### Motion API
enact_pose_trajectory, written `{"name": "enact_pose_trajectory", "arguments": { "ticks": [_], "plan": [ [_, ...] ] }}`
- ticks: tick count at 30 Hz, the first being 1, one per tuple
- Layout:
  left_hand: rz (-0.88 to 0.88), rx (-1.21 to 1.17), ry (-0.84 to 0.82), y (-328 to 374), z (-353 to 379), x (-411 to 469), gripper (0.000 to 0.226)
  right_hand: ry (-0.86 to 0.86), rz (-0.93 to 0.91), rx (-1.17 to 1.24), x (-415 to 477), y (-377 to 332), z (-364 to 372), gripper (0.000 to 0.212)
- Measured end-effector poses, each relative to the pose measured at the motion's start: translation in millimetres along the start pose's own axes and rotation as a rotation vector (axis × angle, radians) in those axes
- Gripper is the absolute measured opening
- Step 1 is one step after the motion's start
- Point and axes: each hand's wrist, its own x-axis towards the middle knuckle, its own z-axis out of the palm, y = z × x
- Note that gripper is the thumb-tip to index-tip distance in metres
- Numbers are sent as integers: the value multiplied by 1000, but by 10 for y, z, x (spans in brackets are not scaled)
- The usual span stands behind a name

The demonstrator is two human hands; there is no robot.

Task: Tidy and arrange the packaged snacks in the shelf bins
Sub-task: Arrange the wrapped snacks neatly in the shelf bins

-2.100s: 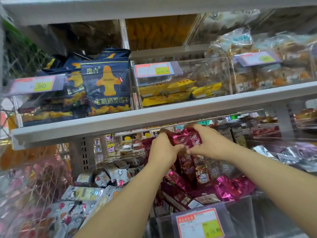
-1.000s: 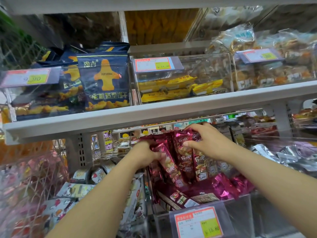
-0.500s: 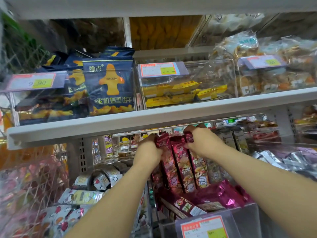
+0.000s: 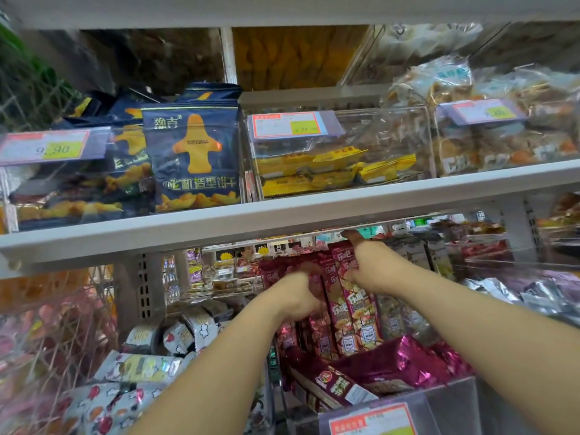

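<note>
Head view faces the shelf bins (image 4: 452, 403) closely.

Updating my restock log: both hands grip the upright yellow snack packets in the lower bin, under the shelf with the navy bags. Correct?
Not quite: those packets are magenta, not yellow. The head view shows the left hand and right hand gripping the upright magenta snack packets in the lower bin. The yellow packets lie in a bin on the shelf above.

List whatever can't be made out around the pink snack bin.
Head view only:
- Fingertips of the left hand: hidden behind the pink packets it grips.
- Bin price tag: cut off by the bottom edge.
- Far-right silver packs: blurred, print unreadable.
</note>
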Motion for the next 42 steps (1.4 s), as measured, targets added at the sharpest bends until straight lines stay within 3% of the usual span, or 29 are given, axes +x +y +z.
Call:
{"name": "enact_pose_trajectory", "arguments": {
  "ticks": [3, 7, 11, 14, 19, 24, 29, 34, 42],
  "plan": [
    [-14, 155, -119, 36, 48, -7, 50, 15, -14, 9, 24, 29, 15, 67],
    [-65, 139, -31, -15, 35, 53, 40, 72, -68, 98, 76, 69, -23, 66],
    [-85, -63, 120, -96, -52, 87, 32, 120, -154, 167, 83, 83, -20, 61],
    [-35, -259, 160, -41, -58, 13, 11, 12, -176, 225, 101, 105, 88, 58],
    [-24, -327, 176, 38, 31, 9, 14, -99, -126, 375, 163, 175, 92, 66],
    [-137, -247, 239, 9, 28, 52, 36, -37, -120, 74, 120, 265, -51, 64],
    [-126, -236, 242, 29, 30, 61, 24, -150, -44, -84, 147, 303, -26, 71],
    [-107, -203, 229, 33, 18, 67, 24, -86, -10, -95, 158, 317, -44, 42],
    [-109, -157, 221, 37, 18, 91, 27, 63, 44, 3, 138, 334, -64, 22]
  ]
}}
